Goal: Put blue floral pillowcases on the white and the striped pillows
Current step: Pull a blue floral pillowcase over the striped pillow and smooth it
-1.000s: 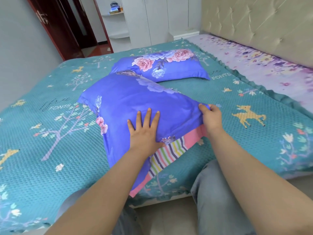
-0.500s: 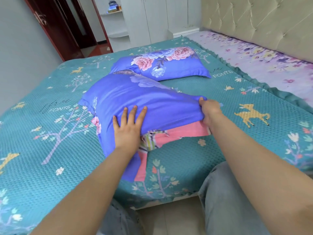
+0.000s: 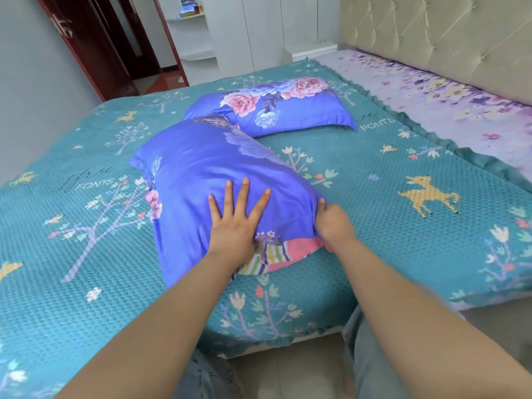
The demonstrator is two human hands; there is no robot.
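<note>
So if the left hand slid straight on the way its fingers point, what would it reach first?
More of the near pillowcase it presses on; past that, probably the far pillow, though depth is unclear.

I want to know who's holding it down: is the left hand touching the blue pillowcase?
Touching. The head view shows the left hand lying flat, fingers spread, directly on the near blue floral pillowcase.

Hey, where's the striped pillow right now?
In the head view, the striped pillow pokes out of the near blue floral pillowcase at the bed's near edge, between the left hand and right hand.
</note>
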